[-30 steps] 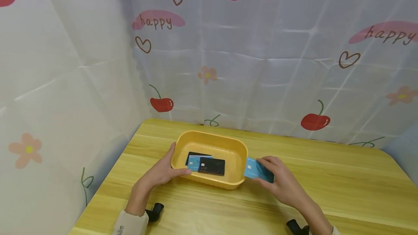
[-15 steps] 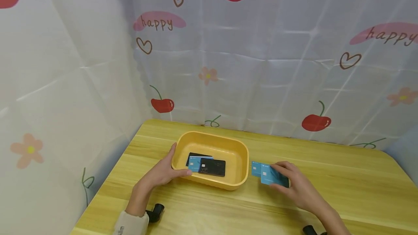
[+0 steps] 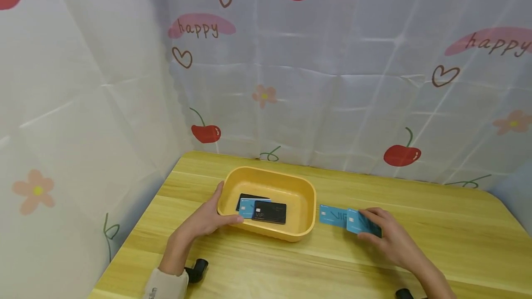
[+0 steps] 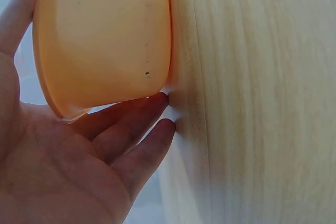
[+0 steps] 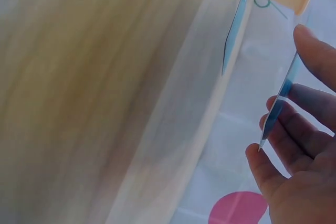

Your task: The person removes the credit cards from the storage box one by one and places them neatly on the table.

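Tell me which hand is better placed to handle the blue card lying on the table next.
Right, I'd judge. The lying card is nearer the right hand, though that hand pinches another blue card; the left hand grips the yellow bin at its opposite end.

The bin (image 3: 291, 188) stands on the table (image 3: 257, 271), with the sheet (image 3: 307, 59) behind and to the left; in the bin, toward its left, the front card (image 3: 270, 212) overlaps the middle card (image 3: 247, 208), which overlaps the back card (image 3: 250, 195). The left hand (image 3: 209, 216) is at the bin's left end. Just right of the bin, the loose card (image 3: 332, 216) lies on the table, and further right the right hand (image 3: 390, 236) holds the raised card (image 3: 357, 222) above the table, hiding the loose card's right end from the head view.
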Available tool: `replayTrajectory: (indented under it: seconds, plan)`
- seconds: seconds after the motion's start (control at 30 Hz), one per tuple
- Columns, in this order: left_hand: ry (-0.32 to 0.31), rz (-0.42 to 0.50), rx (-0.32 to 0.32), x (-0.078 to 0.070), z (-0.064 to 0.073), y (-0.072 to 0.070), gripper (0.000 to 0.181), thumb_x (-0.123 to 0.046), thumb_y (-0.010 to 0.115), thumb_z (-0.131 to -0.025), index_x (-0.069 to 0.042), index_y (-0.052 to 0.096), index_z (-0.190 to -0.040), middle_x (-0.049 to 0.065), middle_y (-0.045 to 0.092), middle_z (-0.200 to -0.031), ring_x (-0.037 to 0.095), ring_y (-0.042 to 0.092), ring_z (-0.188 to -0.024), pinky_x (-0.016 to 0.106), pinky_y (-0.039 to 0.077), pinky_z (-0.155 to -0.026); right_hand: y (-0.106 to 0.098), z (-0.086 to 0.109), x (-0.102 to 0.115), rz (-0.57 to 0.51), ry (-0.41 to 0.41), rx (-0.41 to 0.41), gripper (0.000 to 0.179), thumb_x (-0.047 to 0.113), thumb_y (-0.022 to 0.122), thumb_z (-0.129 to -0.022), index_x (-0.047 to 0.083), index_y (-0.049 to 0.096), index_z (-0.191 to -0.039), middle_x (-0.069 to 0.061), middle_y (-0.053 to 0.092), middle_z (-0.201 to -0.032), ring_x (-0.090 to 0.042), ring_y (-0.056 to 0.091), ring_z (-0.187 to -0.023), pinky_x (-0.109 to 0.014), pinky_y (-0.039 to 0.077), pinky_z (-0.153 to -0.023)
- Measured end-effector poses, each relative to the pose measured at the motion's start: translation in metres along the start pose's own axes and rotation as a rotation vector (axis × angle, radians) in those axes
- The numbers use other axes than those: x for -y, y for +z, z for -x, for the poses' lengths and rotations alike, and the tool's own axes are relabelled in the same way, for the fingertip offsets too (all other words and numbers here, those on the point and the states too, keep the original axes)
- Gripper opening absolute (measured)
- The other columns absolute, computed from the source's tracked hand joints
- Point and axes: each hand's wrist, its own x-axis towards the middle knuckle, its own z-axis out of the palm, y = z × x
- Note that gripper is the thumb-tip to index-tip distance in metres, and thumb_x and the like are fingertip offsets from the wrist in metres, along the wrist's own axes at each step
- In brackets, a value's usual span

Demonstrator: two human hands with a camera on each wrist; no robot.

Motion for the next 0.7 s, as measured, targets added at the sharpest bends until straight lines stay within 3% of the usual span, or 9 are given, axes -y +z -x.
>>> replayTrajectory:
  seconds: [0.23, 0.6, 0.7]
  plan:
    - [-0.003, 0.0, -0.003, 0.001, 0.0, 0.001, 0.122, -0.042, 0.082, -0.08, -0.007, -0.005, -0.158, 0.022, 0.014, -0.161, 0.036, 0.034, -0.137, 0.054, 0.031, -0.108, -0.001, 0.003, -0.011, 0.001, 0.015, 0.041, 0.052, 0.017, 0.079, -0.085, -0.008, 0.061, -0.127, -0.015, 0.058, -0.118, -0.036, 0.055, -0.108, -0.053, 0.048, -0.085]
    - [-0.003, -0.004, -0.005, 0.002, -0.001, 0.0, 0.122, -0.043, 0.081, -0.08, -0.009, -0.005, -0.159, 0.024, 0.021, -0.158, 0.031, 0.045, -0.123, 0.048, 0.038, -0.101, 0.0, 0.001, -0.028, -0.002, 0.017, 0.066, 0.051, 0.013, 0.078, -0.085, -0.009, 0.059, -0.127, -0.02, 0.057, -0.117, -0.042, 0.053, -0.107, -0.057, 0.046, -0.084]
    - [-0.001, -0.012, -0.006, 0.002, -0.001, 0.0, 0.121, -0.043, 0.081, -0.08, -0.008, -0.005, -0.159, 0.024, 0.02, -0.159, 0.032, 0.044, -0.126, 0.049, 0.038, -0.102, 0.001, 0.0, -0.031, -0.008, 0.029, 0.093, 0.051, 0.016, 0.078, -0.085, -0.009, 0.06, -0.126, -0.019, 0.057, -0.116, -0.041, 0.054, -0.106, -0.057, 0.047, -0.083]
